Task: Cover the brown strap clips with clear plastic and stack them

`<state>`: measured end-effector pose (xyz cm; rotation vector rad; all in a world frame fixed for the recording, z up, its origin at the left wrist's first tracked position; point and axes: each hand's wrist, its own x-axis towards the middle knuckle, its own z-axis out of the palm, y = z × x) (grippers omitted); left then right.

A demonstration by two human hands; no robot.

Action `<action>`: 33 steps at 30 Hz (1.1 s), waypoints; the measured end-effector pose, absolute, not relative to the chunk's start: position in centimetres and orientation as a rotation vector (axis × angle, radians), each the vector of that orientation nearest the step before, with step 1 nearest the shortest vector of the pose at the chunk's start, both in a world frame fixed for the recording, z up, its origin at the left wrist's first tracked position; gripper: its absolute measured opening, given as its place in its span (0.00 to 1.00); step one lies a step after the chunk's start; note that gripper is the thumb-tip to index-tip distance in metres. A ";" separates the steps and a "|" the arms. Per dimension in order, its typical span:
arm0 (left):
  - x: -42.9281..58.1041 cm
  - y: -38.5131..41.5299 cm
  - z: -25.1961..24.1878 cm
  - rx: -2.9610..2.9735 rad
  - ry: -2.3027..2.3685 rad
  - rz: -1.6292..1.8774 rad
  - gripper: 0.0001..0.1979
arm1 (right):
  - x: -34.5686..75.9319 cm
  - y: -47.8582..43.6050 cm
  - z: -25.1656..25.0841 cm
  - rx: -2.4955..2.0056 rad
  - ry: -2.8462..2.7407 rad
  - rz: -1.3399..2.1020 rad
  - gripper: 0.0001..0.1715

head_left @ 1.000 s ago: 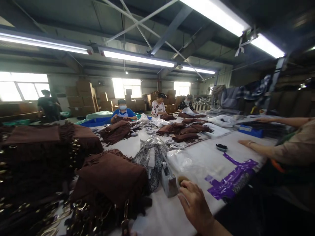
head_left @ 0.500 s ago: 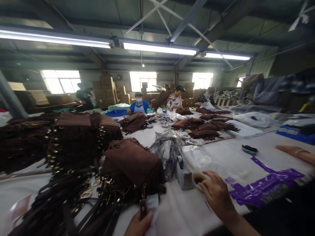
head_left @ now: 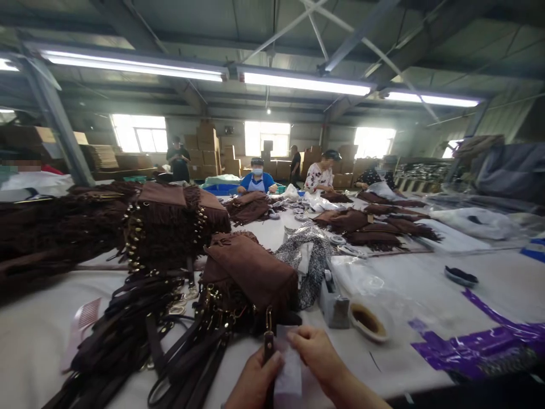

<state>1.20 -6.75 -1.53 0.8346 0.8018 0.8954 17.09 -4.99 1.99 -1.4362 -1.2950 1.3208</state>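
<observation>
Stacked bags: a dark heap of brown fringed bags (head_left: 170, 221) sits on the left part of the counter (head_left: 426, 284), in the same place as a second ago.
Loose straps: a tangle of dark straps (head_left: 128, 335) with metal rings lies in front of that heap, spreading toward the near edge.
Fringed bag: one brown bag (head_left: 251, 272) lies by itself just beyond the hands, fringe hanging toward them. It has not been moved.
Strap: a strap (head_left: 268, 341) with a metal clasp runs from this bag down into the left hand.
Left hand: the left hand (head_left: 253, 383) was out of view a second ago. It now sits at the near edge, fingers closed around the strap end with the thumb pressed along it.
White slip: a pale slip (head_left: 289, 378) stands between the two hands, touching the strap.
Right hand: the right hand (head_left: 319, 358) rested on the tape roll a second ago. It has since crossed leftward, and its fingers are pinched on the top edge of the white slip.
What the shift shows: both hands now meet at the strap end, and the roll is left alone.
Tape dispenser: the grey dispenser (head_left: 333, 295) stands just right of the bag, untouched.
Tape roll: the roll (head_left: 367, 321) lies flat beside the dispenser, apart from the right hand.
Purple film: crumpled purple film (head_left: 481, 343) lies at the far right.
</observation>
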 end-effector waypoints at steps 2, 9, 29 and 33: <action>0.7 -7.5 -1.9 0.792 0.869 0.863 0.26 | 17.9 -5.5 2.1 -1.443 -1.244 1.319 0.19; -2.9 -9.2 1.7 1.065 0.959 0.636 0.18 | 20.0 -9.4 1.8 -1.504 -1.223 1.355 0.21; 0.1 -7.7 5.1 0.973 0.983 0.902 0.17 | 19.4 -12.2 1.6 -1.470 -1.304 1.442 0.21; 0.8 -8.2 3.6 1.041 0.962 0.773 0.17 | 19.6 -13.0 1.7 -1.468 -1.278 1.450 0.18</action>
